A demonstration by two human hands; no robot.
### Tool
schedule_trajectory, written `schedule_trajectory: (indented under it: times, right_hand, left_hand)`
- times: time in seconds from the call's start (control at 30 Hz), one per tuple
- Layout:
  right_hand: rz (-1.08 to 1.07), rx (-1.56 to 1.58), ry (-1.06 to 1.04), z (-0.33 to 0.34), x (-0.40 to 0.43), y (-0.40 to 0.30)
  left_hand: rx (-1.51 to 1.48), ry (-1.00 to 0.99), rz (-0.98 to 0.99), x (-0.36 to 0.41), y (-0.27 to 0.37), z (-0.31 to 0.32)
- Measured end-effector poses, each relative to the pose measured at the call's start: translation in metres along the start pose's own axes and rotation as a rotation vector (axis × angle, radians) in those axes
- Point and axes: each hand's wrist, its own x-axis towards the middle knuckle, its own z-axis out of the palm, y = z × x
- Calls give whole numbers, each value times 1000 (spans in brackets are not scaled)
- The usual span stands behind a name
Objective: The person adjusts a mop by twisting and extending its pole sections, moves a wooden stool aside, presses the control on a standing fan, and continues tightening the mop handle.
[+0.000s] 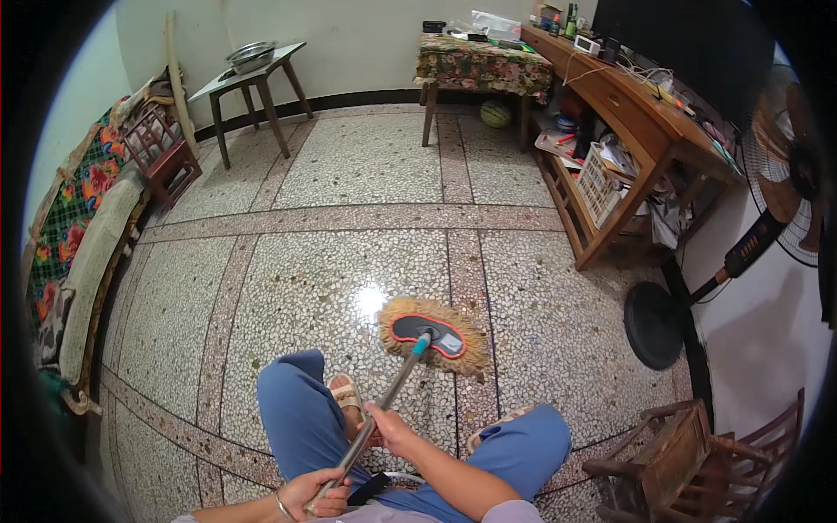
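A mop with a shaggy tan head (435, 337) lies with its fringe on the terrazzo floor (353, 261), in front of my sandalled feet. Its metal handle (392, 392) slants back toward my body from a teal joint. Low on the handle, near its end, my left hand (317, 495) is wrapped around it; a bracelet circles that wrist. Further up the same handle, my right hand (389, 428) grips it between my knees. Part of the right fingers is hidden behind the handle.
At right stand a wooden desk (628, 98), a pedestal fan (654, 325) and small wooden chairs (673, 457). A cloth-covered table (484, 62) has a watermelon (495, 114) beneath it. A small table (268, 68) bears metal bowls. Along the left runs a bench with floral fabric (78, 229).
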Motion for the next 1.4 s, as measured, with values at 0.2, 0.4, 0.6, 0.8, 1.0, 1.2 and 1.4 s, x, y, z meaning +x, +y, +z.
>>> schedule_trajectory:
  times: [0.2,0.4,0.6,0.8,1.0,1.2,1.4]
  right_hand:
    - [-129,165,-79,-12,9,-23]
    - [-297,288,-140,-47,20,-58]
    - [-109,-101,-109,-28,22,-44]
    - [210,-291,-414,22,-4,-11]
    - [8,-10,-297,6,-12,-52]
    - [-12,95,-245,-59,-10,-45]
    - [-52,194,-155,-72,-31,-40]
  left_hand:
    - [-95,-150,-18,65,37,-13]
    - [-81,-155,91,147,79,26]
    - [-230,-236,46,83,39,3]
    - [-215,-36,107,-4,7,1]
    - [-240,-210,139,77,61,-6]
    - [-255,-311,223,182,150,38]
    - [-331,-329,313,180,80,45]
